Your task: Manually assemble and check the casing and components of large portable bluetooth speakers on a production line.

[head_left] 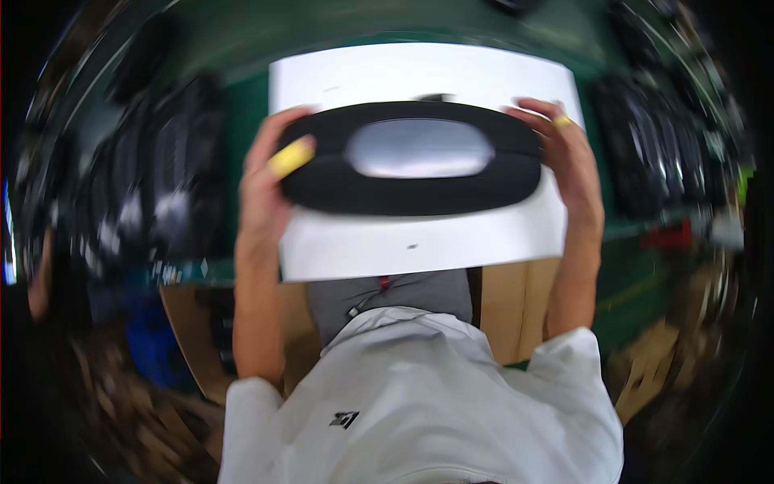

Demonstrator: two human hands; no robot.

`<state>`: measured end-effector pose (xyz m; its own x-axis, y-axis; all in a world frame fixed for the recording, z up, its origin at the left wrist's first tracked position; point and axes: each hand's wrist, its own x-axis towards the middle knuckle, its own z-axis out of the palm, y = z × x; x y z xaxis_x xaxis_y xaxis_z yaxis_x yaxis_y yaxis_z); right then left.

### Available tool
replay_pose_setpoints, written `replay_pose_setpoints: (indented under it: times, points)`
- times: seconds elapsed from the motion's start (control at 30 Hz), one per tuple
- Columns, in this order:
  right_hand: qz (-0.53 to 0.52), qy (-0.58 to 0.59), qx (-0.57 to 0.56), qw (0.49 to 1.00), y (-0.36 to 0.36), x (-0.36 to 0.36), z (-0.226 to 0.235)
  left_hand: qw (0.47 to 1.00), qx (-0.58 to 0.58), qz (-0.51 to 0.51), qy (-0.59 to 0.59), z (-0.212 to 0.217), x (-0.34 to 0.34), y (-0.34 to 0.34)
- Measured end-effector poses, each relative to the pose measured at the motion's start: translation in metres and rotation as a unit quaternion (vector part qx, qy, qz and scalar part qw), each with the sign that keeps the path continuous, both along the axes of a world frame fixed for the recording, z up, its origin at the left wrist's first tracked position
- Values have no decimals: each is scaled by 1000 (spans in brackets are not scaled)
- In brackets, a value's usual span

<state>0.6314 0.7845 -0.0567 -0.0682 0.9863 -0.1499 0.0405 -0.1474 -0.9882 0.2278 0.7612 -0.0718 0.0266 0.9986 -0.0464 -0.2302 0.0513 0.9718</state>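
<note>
Between my two hands is a large black oval object (pixel 411 198) with a shiny silver oval panel in its middle. It has the look of a portable speaker, but blur hides its details. My left hand (pixel 272 165) is closed around its left end, and yellow tape wraps the thumb. At the right end, my right hand (pixel 564 149) grips it, with a yellow band on one finger. Under the black object is a white sheet or flat panel (pixel 427 246) with small dark marks. Whether the object touches it I cannot tell.
Several black items in glossy wrapping lie on the green table, some at the left (pixel 181 153) and some at the right (pixel 653 145). Open cardboard (pixel 524 310) stands below the near edge. A blue object (pixel 151 339) is at lower left, a red one (pixel 667 235) at right.
</note>
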Motion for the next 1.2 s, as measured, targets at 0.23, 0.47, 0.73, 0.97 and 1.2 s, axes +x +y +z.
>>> replay_pose_setpoints:
  times: [0.23, 0.47, 0.73, 0.97, 1.2]
  points:
    - [18, 186, 11, 982, -26, 23, -25, 999, -3, -31, -23, 0, 5, 7]
    - [22, 178, 10, 984, -34, 6, -18, 1000, -1, -11, -26, -1, 6, 6]
    - [-49, 200, -37, 978, -36, -12, -2, 1000, 10, -7, -8, 0, 7, 3]
    - [-45, 151, -64, 985, -31, -14, -6, 997, 6, -37, 64, -2, -1, 4]
    - [34, 92, -74, 992, -9, -7, 10, 987, -129, -42, 90, 20, -2, 39]
